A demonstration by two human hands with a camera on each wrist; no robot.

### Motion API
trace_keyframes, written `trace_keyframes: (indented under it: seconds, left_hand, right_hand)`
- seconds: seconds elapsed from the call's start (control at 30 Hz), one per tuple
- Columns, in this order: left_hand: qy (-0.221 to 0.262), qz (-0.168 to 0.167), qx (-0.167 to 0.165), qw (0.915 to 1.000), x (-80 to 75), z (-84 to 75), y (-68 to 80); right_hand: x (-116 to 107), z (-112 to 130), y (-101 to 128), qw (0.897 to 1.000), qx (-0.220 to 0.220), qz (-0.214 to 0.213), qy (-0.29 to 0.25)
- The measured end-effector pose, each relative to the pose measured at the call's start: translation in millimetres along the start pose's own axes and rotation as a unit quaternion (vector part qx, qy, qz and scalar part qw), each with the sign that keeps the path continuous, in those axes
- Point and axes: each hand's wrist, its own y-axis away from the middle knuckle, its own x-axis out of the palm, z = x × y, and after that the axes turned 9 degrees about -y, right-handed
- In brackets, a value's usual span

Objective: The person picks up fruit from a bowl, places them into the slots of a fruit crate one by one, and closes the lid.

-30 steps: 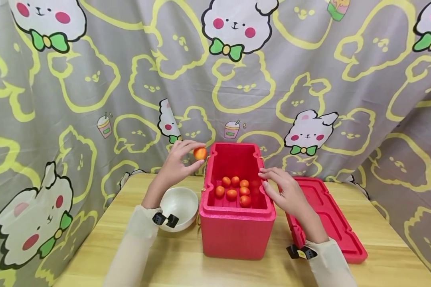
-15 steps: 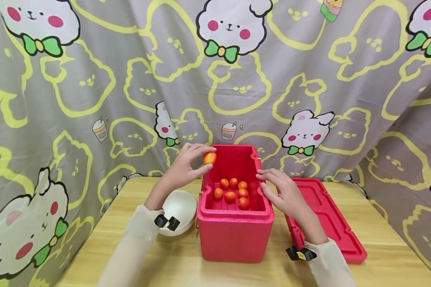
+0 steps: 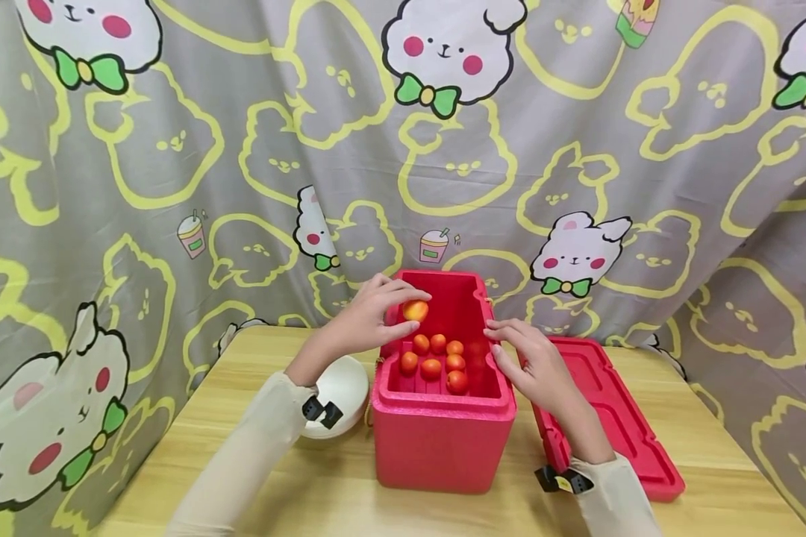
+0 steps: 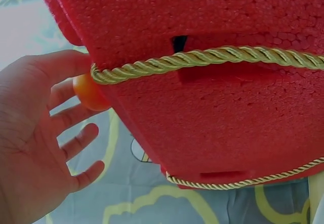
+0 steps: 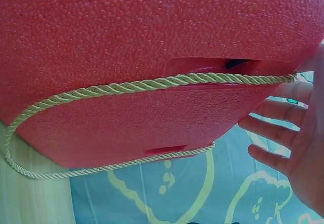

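Observation:
My left hand (image 3: 369,317) pinches a small round orange-red fruit (image 3: 416,310) between thumb and fingers, above the red foam box (image 3: 443,447), just inside its left rim. In the left wrist view that fruit (image 4: 91,92) is partly hidden by the box's edge, and the remaining fingers are spread. Inside the box, several similar fruits (image 3: 431,368) lie on the floor. My right hand (image 3: 537,365) rests its fingertips on the box's right rim. Its fingers (image 5: 273,127) look fairly straight in the right wrist view; the thumb is mostly hidden there.
A white bowl (image 3: 345,384) stands left of the box, partly covered by my left wrist. To the right lies the red lid (image 3: 631,425), partly behind my right forearm. Gold rope handles (image 4: 228,57) run along the box's sides. A patterned curtain (image 3: 349,149) hangs behind the wooden table (image 3: 242,373).
My left hand has carried the fruit rightward and a little lower, from outside the left rim to over the box opening. The right hand stays at the right rim.

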Motion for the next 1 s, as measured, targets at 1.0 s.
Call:
trace_keyframes:
  seconds: [1.0]
  left_hand:
    - [-0.082, 0.122, 0.041, 0.9883, -1.0, -9.8, -19.1]
  right_hand:
    - [2, -4, 0, 1.000, -0.005, -0.002, 0.000]
